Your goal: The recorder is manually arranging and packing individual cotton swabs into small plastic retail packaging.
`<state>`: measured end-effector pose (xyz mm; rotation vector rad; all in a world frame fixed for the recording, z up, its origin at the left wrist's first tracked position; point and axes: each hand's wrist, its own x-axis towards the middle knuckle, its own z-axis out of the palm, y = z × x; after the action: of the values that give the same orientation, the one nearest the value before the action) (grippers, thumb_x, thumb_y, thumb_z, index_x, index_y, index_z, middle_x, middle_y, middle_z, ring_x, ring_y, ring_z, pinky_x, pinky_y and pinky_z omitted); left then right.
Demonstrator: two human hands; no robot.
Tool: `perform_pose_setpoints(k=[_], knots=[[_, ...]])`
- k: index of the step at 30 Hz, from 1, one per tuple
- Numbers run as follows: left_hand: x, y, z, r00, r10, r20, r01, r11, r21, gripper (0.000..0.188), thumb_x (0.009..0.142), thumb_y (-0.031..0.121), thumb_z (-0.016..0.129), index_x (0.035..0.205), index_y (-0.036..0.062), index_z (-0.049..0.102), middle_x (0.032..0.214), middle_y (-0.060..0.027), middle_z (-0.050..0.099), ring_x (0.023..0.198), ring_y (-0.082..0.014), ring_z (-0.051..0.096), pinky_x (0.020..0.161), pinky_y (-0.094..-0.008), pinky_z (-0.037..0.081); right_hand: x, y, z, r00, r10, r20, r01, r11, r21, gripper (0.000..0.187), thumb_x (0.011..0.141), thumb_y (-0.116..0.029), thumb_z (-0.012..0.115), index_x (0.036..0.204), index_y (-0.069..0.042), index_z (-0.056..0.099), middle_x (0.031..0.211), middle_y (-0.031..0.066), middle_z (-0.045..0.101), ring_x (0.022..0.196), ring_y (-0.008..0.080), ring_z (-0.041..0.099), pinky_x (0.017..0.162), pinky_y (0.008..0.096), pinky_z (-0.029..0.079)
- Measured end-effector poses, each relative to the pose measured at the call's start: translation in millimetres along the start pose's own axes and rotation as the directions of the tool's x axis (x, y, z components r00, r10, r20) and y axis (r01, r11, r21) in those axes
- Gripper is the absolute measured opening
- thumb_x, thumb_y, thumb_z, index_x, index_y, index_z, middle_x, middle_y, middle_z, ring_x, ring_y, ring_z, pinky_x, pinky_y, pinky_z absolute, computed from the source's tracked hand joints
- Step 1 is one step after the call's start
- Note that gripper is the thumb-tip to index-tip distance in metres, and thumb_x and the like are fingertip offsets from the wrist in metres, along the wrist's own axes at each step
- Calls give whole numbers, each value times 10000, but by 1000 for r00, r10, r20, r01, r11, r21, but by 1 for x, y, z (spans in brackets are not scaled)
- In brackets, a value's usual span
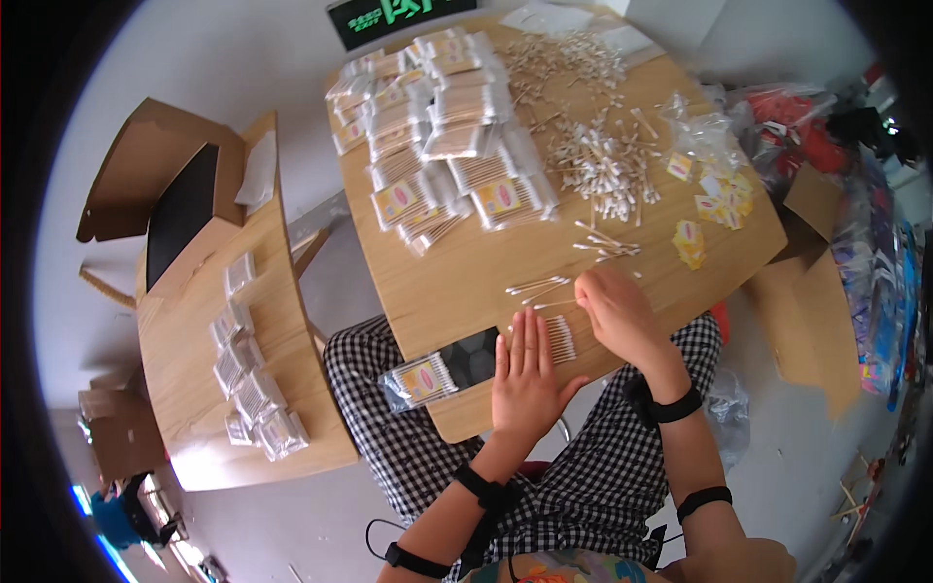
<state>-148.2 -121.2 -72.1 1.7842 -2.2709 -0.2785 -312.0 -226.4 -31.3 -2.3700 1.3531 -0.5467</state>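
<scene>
My left hand [527, 374] lies flat near the table's front edge, its fingers stretched out together and partly covering a row of cotton swabs [561, 338]. Just right of that row my right hand [619, 313] is closed, fingertips curled in; what they hold, if anything, is hidden. Beyond both hands a few loose cotton swabs [537, 289] lie on the wood, with more loose ones farther back. Left of my left hand a filled clear pack of cotton swabs [425, 379] with a yellow label rests partly on a flat black object [471, 360].
Many filled swab packs [466, 117] are piled at the back left of the table [437, 291]. A heap of loose swabs [603, 170] and yellow-white labels [724, 202] lie farther right. A side table [185, 389] carries an open carton [180, 194] and more clear packs [255, 384].
</scene>
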Motion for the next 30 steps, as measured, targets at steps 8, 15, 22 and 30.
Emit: perform_pose_setpoints(k=[8,15,22,30], knots=[[1,7,-11,998,-37,47,39,998,-44,1030,897,592,609,1527,-134,240,1630,-276,222,1552,-370,130,1255,-527,81,-63,10,-40,910,319,-265,-223,915,338,78,957,-69,609,1002,-8,630,901,160,665,823,329,659,748,390,522],[-4,8,-7,1000,21,-22,-22,997,-74,993,873,491,681,1519,-134,259,1630,-275,223,1541,-383,163,1252,-535,89,-171,106,-125,486,559,-672,-623,761,183,137,906,-65,646,1032,-12,659,969,162,684,894,301,669,814,388,535],[-8,-9,-8,981,-65,-184,-25,894,-447,762,966,270,632,1553,-44,260,1630,-256,243,1493,-397,279,1231,-555,128,-143,64,-96,675,402,-619,-545,837,-51,310,964,-92,615,1262,-6,606,1314,200,607,1240,362,560,1061,436,434],[-4,-21,-19,886,-447,-122,-57,157,-986,650,1106,404,334,1602,16,171,1657,-183,218,1528,-323,226,1248,-466,167,-30,-41,41,923,123,-365,-181,975,-129,490,1000,-151,579,1452,-23,441,1518,202,436,1467,372,347,1213,535,267]])
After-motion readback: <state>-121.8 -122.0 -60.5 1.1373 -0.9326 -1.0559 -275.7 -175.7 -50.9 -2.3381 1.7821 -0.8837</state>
